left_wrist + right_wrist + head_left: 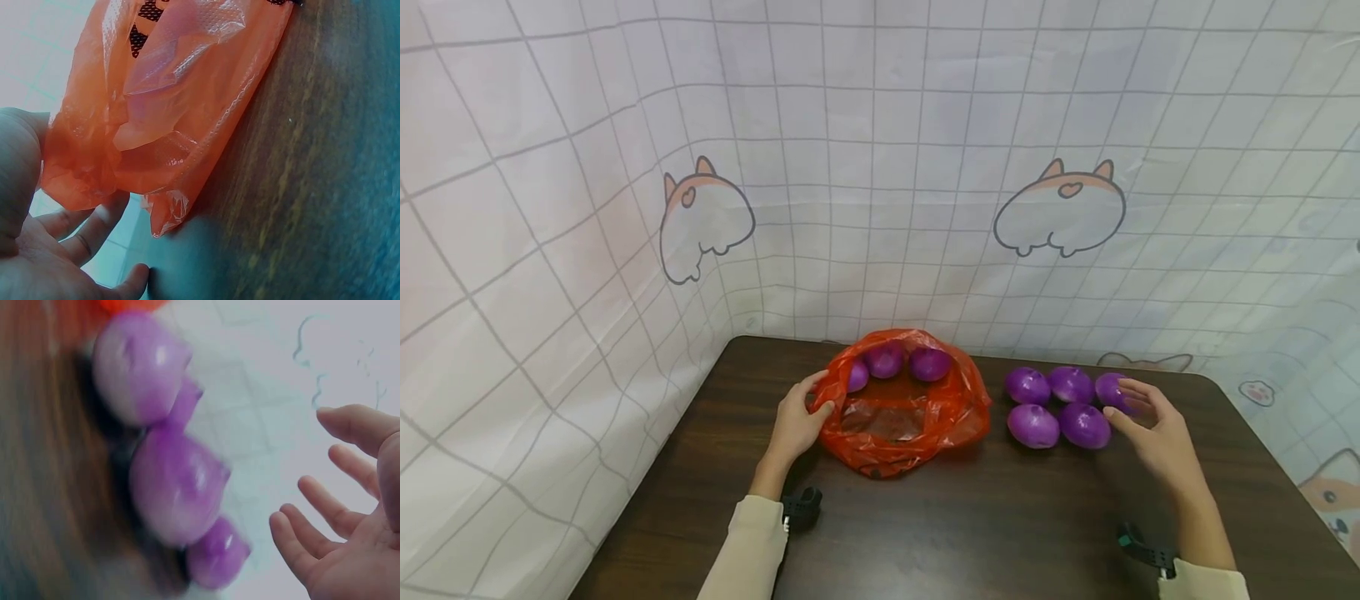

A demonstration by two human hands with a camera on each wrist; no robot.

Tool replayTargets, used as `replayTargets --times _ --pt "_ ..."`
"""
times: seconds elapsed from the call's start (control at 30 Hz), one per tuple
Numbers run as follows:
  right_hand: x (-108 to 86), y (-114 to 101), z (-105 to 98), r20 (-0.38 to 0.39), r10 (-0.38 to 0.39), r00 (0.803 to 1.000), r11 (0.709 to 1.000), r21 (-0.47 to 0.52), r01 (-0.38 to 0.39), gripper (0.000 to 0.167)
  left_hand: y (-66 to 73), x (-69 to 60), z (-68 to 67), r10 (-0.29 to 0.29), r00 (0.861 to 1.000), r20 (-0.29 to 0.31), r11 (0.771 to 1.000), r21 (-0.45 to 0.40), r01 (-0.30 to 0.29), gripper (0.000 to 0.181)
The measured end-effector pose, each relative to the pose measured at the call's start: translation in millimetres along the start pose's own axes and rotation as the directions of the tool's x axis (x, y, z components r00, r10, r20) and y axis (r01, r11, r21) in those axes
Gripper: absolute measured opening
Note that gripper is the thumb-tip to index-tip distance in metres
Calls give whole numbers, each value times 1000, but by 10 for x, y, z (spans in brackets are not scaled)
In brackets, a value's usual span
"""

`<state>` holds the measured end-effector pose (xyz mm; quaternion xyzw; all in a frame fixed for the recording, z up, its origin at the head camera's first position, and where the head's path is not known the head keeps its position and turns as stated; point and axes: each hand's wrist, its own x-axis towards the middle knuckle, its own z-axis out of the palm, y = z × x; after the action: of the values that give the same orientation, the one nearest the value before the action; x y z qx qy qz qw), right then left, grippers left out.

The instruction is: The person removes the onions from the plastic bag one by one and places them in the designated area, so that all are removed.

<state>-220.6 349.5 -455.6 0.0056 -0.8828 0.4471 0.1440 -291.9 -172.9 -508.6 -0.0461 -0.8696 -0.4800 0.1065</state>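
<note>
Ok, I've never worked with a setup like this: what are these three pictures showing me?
There's no robot, just a person's two bare hands. The wide picture comes from a camera on their head, looking forward and down; the other two come from cameras on each wrist, which is why they look tilted.

On the dark wooden table sits an open red plastic bag with three purple onions visible inside. To its right lie five loose onions.

The left hand holds the bag's left edge. The right hand is beside the loose onions, fingers apart, holding nothing.
</note>
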Motion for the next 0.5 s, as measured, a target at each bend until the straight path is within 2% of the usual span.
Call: replayTargets --times 0.2,0.37,0.5 --pt "-25 -369 201 14 -92 996 991 100 90 51 -12 9 -5 3 1000 4 1000 18 -3 54" --pt "-24 -610 515 64 -223 973 967 138 213 44 -22 16 0 -1 1000 7 1000 14 1 54" --pt "-44 -727 760 122 -258 958 954 187 233 42 -10 10 4 -15 1000 18 1000 7 15 54"
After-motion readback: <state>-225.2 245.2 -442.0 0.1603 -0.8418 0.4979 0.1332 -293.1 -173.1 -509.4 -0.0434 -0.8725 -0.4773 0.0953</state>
